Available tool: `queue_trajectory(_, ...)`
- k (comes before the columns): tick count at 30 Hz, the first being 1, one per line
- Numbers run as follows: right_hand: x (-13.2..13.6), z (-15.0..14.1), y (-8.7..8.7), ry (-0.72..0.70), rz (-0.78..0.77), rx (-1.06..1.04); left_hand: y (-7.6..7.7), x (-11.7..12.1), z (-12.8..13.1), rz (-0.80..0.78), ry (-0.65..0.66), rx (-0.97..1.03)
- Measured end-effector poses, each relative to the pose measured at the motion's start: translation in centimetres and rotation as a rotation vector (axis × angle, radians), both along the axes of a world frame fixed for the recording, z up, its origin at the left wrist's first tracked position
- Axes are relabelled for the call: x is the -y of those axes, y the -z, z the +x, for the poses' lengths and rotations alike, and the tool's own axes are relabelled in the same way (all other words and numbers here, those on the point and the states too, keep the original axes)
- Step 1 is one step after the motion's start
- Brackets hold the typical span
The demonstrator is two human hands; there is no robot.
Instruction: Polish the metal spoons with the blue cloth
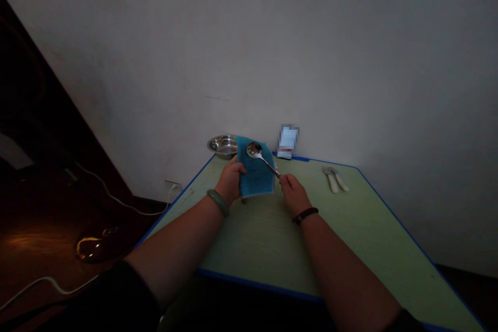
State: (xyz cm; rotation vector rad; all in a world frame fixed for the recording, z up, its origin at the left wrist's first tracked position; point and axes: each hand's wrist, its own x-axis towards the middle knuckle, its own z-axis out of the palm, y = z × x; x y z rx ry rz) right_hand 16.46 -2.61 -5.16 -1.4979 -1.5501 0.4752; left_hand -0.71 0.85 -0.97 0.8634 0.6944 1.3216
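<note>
In my left hand (232, 179) is a blue cloth (257, 179), its thumb on the front and the other fingers behind. My right hand (293, 192) grips the handle of a metal spoon (254, 150). The spoon's round bowl lies in front of the upper part of the cloth; whether the two touch I cannot tell. Behind the cloth, at the table's far left corner, stands a shiny metal basin (222, 146), its right side hidden by the cloth.
Two utensils with pale handles (335, 182) lie on the right of the green table (264, 238), which has a blue edge. A phone (288, 140) with a lit, blurred screen leans on the wall (350, 62). A white cable (128, 209) runs to a socket at left.
</note>
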Motion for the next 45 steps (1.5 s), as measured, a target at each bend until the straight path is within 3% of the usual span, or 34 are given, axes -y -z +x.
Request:
queue_trajectory(7,-0.01,-0.12,0.12,-0.054,-0.027,-0.072,0.13,-0.37,-0.2,0.0,-0.005,0.053)
queue_trajectory(15,-0.05,0.05,-0.23,-0.062,-0.055,-0.144,-0.2,-0.4,-0.28,-0.01,-0.094,0.086)
queue_trajectory(31,-0.42,0.12,0.55,-0.136,-0.174,-0.348,-0.26,-0.25,-0.2,-0.016,-0.084,0.041)
queue_trajectory(45,-0.21,-0.13,0.4,-0.148,-0.145,-0.315,-0.6,0.41,-0.06,-0.012,-0.013,0.013)
